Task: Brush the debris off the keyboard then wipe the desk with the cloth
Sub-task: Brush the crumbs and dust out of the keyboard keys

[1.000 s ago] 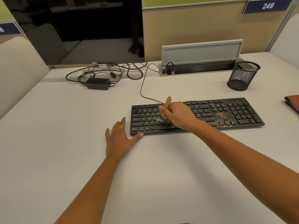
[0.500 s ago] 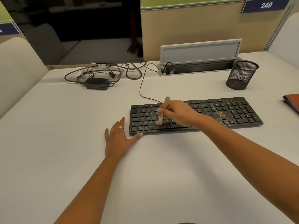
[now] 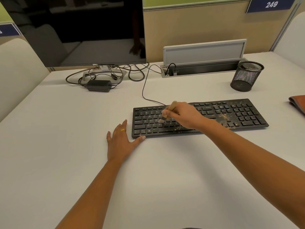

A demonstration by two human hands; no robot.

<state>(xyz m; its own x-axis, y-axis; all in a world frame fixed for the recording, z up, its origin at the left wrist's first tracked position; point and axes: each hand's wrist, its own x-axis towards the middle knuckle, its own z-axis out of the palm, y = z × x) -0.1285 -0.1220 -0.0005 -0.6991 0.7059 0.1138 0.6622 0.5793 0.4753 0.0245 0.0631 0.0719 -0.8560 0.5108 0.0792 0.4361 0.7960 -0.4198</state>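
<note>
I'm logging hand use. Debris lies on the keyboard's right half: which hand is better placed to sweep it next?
Right. The right hand grips the brush over the keyboard, next to the debris. The left hand lies flat on the desk by the keyboard's left corner, empty and farther away.

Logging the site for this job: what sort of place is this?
Probably an open-plan office workstation: a monitor, a keyboard, and a numbered sign on the partition behind.

A beige partition (image 3: 198,27) (green band above) bears a blue sign (image 3: 271,4) numbered 249.
</note>
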